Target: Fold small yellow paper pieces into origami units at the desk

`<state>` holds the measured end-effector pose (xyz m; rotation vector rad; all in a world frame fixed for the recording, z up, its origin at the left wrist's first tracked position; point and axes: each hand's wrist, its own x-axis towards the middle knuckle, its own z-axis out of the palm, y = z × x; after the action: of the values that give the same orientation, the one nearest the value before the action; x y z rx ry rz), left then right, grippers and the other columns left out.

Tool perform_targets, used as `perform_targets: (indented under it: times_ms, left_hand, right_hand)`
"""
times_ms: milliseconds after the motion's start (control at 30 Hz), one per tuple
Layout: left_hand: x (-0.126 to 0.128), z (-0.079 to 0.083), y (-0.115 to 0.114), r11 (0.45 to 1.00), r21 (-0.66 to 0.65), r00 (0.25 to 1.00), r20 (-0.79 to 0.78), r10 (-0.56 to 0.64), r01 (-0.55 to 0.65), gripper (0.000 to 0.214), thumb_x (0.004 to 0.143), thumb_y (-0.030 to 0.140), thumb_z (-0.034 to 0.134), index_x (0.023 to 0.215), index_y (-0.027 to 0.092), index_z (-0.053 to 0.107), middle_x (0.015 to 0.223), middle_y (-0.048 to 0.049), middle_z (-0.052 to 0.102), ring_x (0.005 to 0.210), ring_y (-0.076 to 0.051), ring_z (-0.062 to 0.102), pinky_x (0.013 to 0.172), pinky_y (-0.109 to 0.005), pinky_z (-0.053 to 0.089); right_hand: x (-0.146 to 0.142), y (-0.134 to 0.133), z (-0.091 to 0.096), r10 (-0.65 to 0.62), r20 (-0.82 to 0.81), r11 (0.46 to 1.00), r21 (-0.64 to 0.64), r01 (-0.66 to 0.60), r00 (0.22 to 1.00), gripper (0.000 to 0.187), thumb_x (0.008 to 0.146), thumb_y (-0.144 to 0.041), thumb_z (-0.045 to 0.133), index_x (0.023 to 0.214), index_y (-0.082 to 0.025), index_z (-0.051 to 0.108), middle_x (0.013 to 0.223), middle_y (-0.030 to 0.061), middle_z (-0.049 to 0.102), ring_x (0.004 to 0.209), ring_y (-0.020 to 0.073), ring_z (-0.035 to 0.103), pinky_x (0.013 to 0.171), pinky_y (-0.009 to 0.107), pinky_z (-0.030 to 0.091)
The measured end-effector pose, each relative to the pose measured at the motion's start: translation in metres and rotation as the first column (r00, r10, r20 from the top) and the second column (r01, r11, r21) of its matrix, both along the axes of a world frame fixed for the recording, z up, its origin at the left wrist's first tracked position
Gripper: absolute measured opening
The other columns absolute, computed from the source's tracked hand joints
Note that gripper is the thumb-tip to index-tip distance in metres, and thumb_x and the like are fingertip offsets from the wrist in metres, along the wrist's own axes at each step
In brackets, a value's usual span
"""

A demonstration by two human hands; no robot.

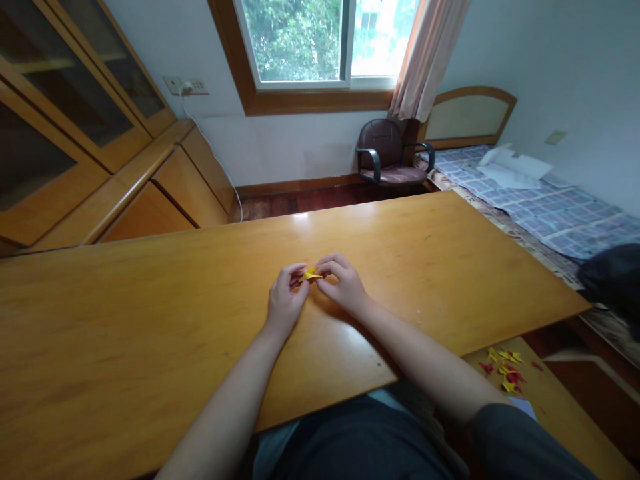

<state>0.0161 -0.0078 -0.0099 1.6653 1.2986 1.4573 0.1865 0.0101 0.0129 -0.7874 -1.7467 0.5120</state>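
While both hands meet over the middle of the counter (150,320), a small folded yellow paper (310,275) sits pinched between them, just above the wood. The left hand (285,300) grips its left end, fingers (295,275) curled closed on it, and the right hand (345,283) holds the right end the same way, fingers (330,265) bent tight around the paper. The two hands nearly touch at the fingertips, and both forearms reach in from the near edge.

Down at the near right, on a lower wooden board (555,413) beside the counter, lies a loose scatter of little paper pieces (506,370) in yellow and red, well apart from the hands. Against the far wall stands a dark armchair (387,157) under the window (300,40), with a bed (550,207) along the right side and a wooden cabinet (75,133) with glass doors on the left.
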Motion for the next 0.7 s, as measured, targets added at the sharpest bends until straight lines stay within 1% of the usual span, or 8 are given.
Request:
perform_targets:
  times_ms: [133, 300, 500, 567, 633, 700]
  left_hand:
    - [0.001, -0.0003, 0.0011, 1.0, -0.008, 0.998, 0.055, -0.027, 0.028, 0.029, 0.086, 0.026, 0.066, 0.114, 0.023, 0.063, 0.103, -0.0041, 0.067, 0.098, -0.017, 0.069, 0.092, -0.034, 0.057]
    - [0.003, 0.0016, 0.0011, 0.997, -0.032, 0.984, 0.165, -0.07, 0.076, 0.027, 0.086, 0.026, 0.067, 0.112, 0.023, 0.063, 0.101, -0.0029, 0.064, 0.098, -0.016, 0.068, 0.092, -0.032, 0.057]
    - [0.0068, 0.005, 0.0007, 0.99, -0.045, 0.957, 0.264, -0.118, 0.135, 0.029, 0.086, 0.026, 0.067, 0.114, 0.023, 0.061, 0.102, -0.0014, 0.061, 0.093, -0.015, 0.07, 0.089, -0.033, 0.059]
    - [0.0066, 0.0054, 0.0008, 0.988, -0.039, 0.957, 0.257, -0.136, 0.151, 0.028, 0.087, 0.027, 0.066, 0.114, 0.024, 0.06, 0.103, -0.0017, 0.061, 0.09, -0.015, 0.071, 0.088, -0.034, 0.059]
    - [0.0051, 0.0064, 0.0003, 0.985, -0.016, 0.965, 0.204, -0.167, 0.174, 0.025, 0.089, 0.028, 0.065, 0.113, 0.024, 0.06, 0.105, -0.0026, 0.062, 0.091, -0.016, 0.071, 0.089, -0.035, 0.058]
    - [0.0024, 0.0085, -0.0009, 0.979, 0.015, 0.97, 0.133, -0.203, 0.203, 0.024, 0.089, 0.029, 0.065, 0.113, 0.025, 0.061, 0.108, -0.0039, 0.064, 0.097, -0.017, 0.069, 0.093, -0.036, 0.057]
  right_hand:
    - [0.0008, -0.0023, -0.0004, -0.024, -0.008, 1.0, 0.012, 0.024, 1.0, 0.009, 0.085, -0.012, 0.062, 0.084, -0.021, 0.064, 0.092, 0.0051, 0.065, 0.09, 0.0169, 0.064, 0.08, 0.031, 0.055]
    - [0.0009, -0.0042, 0.0024, -0.018, -0.047, 0.999, 0.034, 0.02, 0.999, 0.009, 0.085, -0.012, 0.063, 0.084, -0.02, 0.065, 0.092, 0.0057, 0.066, 0.089, 0.0169, 0.065, 0.08, 0.031, 0.054]
    - [0.0004, -0.0046, 0.0051, -0.021, -0.069, 1.0, 0.012, 0.022, 0.997, 0.007, 0.086, -0.015, 0.065, 0.082, -0.02, 0.065, 0.089, 0.0051, 0.066, 0.086, 0.0167, 0.065, 0.078, 0.032, 0.055]
    - [0.0014, -0.0042, 0.005, -0.016, -0.064, 1.0, 0.005, 0.017, 0.998, 0.006, 0.086, -0.015, 0.065, 0.083, -0.021, 0.066, 0.09, 0.0049, 0.067, 0.087, 0.0168, 0.065, 0.078, 0.032, 0.055]
    - [0.0033, -0.0034, 0.0048, -0.004, -0.063, 1.0, 0.008, 0.004, 0.998, 0.007, 0.086, -0.015, 0.065, 0.084, -0.021, 0.066, 0.091, 0.0052, 0.067, 0.088, 0.017, 0.066, 0.08, 0.032, 0.055]
    - [0.0059, -0.0023, 0.0047, 0.011, -0.058, 1.0, 0.016, -0.01, 0.998, 0.007, 0.087, -0.015, 0.065, 0.085, -0.021, 0.067, 0.093, 0.0057, 0.067, 0.09, 0.0172, 0.066, 0.08, 0.033, 0.056]
